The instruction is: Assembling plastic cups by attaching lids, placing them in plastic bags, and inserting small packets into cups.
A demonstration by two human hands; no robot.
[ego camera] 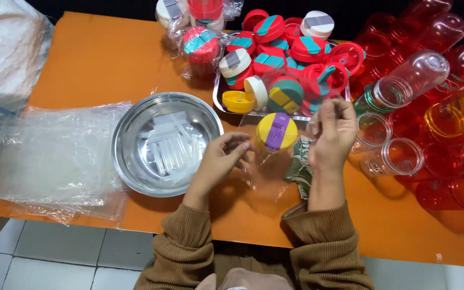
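Hands meet over the middle of the orange desk (108, 59), near its front edge. The left hand (218, 161) has its fingers curled, pinching the edge of a clear plastic bag (259, 172) that hangs between both hands; the right hand (333, 134) is raised with fingertips closed on the bag's other upper edge. Inside or just behind the bag, between the hands, sits a yellow lid with a purple flap (276, 131); which of the two cannot be told. Just left of the left hand stands a round steel bowl (130, 161) holding clear straws. Sheets of clear plastic (49, 156) lie at the desk's left edge. A steel tray (218, 99) heaped with red, teal and yellow lids sits toward the back edge, and clear red and orange bottles (430, 107) crowd the right side.
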